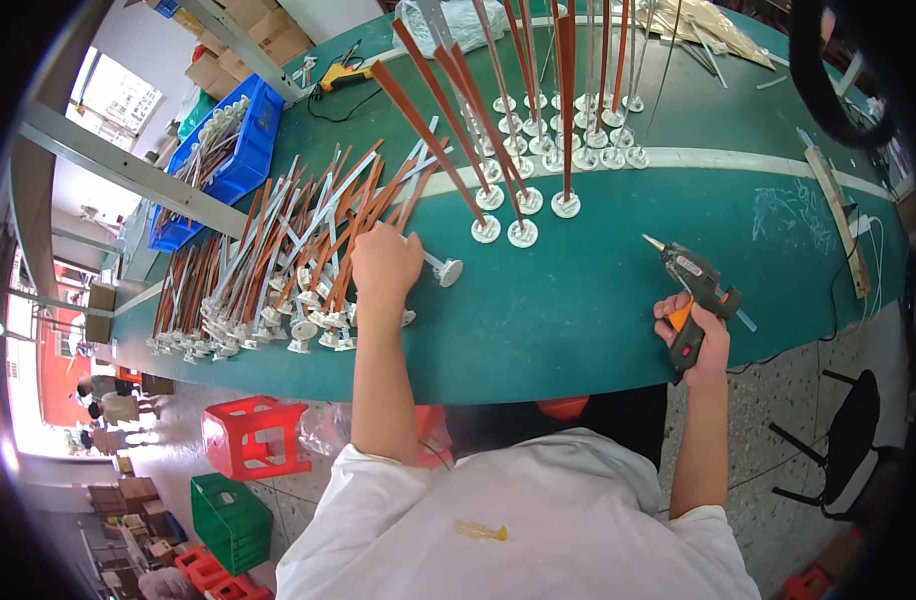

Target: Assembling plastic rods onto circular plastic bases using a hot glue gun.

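One glue gun [693, 275] is in the right hand [714, 350], over the desk's [568, 310] right part; these fingers wrap around its handle. Its nozzle [655, 243] points forward and left, the long axis slanting. The left hand [386, 262] is beside one white round base [449, 272]; its fingertips are hidden, so I cannot tell whether they pinch. Five brown sticks [568, 110] stand nearest.

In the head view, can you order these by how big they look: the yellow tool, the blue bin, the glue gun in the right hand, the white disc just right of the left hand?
1. Blue bin, partly behind a white bar
2. Glue gun
3. Yellow tool
4. White disc
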### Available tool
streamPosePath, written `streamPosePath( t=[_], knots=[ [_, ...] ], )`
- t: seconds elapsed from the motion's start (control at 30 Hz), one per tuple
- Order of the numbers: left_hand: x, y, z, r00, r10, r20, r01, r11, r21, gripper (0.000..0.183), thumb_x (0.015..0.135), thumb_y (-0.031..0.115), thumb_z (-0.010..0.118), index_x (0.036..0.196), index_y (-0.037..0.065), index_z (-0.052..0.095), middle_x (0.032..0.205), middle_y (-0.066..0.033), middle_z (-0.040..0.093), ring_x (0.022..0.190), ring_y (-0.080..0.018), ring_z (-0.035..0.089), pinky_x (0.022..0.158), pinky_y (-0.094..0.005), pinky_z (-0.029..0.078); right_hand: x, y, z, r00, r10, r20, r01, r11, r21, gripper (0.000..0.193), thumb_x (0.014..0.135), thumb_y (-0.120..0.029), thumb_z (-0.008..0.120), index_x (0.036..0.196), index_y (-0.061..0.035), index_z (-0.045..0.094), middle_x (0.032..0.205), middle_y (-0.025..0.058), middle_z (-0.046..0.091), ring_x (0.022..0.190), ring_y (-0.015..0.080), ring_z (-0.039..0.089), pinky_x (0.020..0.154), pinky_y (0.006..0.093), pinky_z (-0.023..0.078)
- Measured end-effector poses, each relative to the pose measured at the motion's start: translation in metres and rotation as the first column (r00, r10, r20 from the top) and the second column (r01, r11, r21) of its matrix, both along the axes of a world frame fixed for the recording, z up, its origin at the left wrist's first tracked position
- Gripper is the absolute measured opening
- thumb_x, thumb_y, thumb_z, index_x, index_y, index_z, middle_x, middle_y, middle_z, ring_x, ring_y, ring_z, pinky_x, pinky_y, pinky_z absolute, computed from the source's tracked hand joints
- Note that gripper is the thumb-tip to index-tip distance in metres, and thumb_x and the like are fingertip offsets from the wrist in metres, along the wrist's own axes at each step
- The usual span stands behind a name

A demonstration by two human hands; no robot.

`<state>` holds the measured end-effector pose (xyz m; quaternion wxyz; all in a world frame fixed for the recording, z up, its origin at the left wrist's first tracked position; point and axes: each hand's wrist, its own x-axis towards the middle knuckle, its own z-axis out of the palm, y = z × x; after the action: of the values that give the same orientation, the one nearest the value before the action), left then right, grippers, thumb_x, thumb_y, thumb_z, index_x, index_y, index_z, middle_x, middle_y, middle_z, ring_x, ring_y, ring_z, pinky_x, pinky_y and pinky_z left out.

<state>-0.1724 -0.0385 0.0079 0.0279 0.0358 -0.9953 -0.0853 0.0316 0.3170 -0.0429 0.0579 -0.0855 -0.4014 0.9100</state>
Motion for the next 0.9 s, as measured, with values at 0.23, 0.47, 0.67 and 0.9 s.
streamPosePath(
  t=[0.23,0.47,0.67,0.9],
  knots=[
    [0.001,0.005,-0.024,0.978,0.170,-0.120,-0.137,0.960,0.242,0.026,0.080,0.022,0.070,0.074,-0.003,0.071,0.056,-0.0078,0.067,0.054,-0.0153,0.067,0.066,-0.0257,0.056,0.000,0.010,-0.004,0.995,0.098,0.011,-0.095,0.981,-0.170,0.017,0.091,-0.020,0.056,0.094,-0.0033,0.055,0.092,0.0097,0.056,0.096,0.0243,0.051,0.067,0.0308,0.043],
    [0.023,-0.014,-0.022,0.949,0.173,0.263,-0.273,0.033,0.962,0.012,0.083,0.003,0.070,0.088,-0.007,0.067,0.075,-0.0079,0.066,0.063,-0.0139,0.064,0.058,-0.0233,0.053,0.000,0.012,-0.008,0.990,0.133,-0.050,-0.140,0.973,-0.185,0.018,0.091,-0.019,0.056,0.098,-0.0020,0.056,0.095,0.0118,0.056,0.098,0.0257,0.052,0.067,0.0310,0.044],
    [0.036,-0.041,-0.012,0.962,-0.039,0.271,-0.272,-0.262,0.926,0.017,0.088,0.002,0.065,0.100,-0.009,0.062,0.087,-0.0135,0.066,0.077,-0.0214,0.067,0.069,-0.0305,0.058,0.004,0.011,-0.011,0.995,0.070,-0.076,-0.082,0.982,-0.169,0.018,0.093,-0.019,0.057,0.098,-0.0018,0.057,0.096,0.0105,0.056,0.100,0.0240,0.053,0.068,0.0300,0.045],
    [0.020,-0.046,-0.019,0.957,-0.119,0.264,-0.285,-0.225,0.932,0.014,0.090,0.001,0.061,0.100,-0.009,0.057,0.093,-0.0168,0.065,0.086,-0.0254,0.068,0.074,-0.0330,0.058,0.006,0.012,-0.014,0.990,0.064,-0.129,-0.089,0.977,-0.195,0.017,0.095,-0.019,0.055,0.098,-0.0029,0.057,0.098,0.0091,0.056,0.100,0.0227,0.053,0.070,0.0293,0.044]
  ],
)
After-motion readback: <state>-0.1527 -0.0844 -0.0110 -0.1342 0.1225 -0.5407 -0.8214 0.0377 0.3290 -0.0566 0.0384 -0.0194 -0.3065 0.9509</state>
